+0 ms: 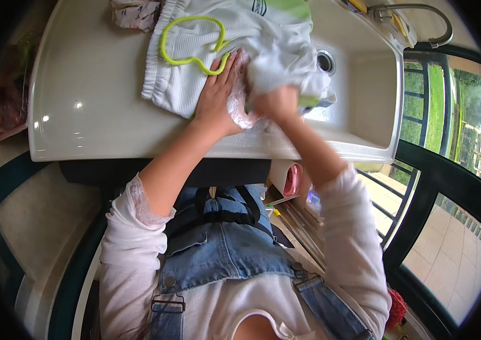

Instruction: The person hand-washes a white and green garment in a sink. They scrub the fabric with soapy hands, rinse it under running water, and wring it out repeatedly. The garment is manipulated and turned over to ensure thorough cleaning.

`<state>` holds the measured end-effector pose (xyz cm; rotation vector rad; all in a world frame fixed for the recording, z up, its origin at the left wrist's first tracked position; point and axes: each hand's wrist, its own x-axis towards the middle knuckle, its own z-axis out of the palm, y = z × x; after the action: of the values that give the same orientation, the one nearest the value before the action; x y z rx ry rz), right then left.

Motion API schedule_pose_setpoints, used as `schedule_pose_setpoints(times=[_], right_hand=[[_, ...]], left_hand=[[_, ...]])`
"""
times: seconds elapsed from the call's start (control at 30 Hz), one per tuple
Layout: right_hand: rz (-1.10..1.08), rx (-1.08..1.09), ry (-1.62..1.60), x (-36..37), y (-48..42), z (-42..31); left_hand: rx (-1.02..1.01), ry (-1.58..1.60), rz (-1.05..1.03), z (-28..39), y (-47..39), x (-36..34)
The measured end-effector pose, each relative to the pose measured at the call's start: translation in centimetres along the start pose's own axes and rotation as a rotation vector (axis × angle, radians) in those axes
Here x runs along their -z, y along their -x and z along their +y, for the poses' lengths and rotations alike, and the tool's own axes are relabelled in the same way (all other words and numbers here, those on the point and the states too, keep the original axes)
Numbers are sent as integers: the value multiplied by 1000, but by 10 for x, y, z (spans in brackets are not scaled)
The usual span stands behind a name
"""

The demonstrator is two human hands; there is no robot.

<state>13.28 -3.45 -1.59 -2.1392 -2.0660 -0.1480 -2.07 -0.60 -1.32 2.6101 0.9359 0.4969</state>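
A white ribbed garment [185, 91] with an elastic waistband and green parts is spread over the ledge and into the basin of a white ceramic laundry sink [108, 123]. A bright yellow-green drawstring [162, 42] loops across it. My left hand [219, 100] presses flat on the cloth, fingers pointing away from me, with suds along the thumb side. Beside it, my right hand [276, 104] is curled and blurred, gripping a bunched, foamy part of the garment. What lies under its fingers is hidden.
A metal drain [325, 62] opens in the basin right of the cloth. A curved faucet [440, 25] stands at the far right. Crumpled patterned fabric [136, 15] lies at the back left. Dark-framed glass [431, 170] borders the right side.
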Motion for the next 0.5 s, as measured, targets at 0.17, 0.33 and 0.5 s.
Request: schedule_pose_setpoints(times=[0.17, 0.33, 0.5], right_hand=[[97, -102, -6, -11, -28, 1], [168, -25, -63, 6, -19, 2], [117, -280, 16, 10, -48, 82]], left_hand=[[64, 14, -9, -2, -4, -10], [19, -38, -10, -5, -1, 2], [19, -14, 52, -2, 0, -4]])
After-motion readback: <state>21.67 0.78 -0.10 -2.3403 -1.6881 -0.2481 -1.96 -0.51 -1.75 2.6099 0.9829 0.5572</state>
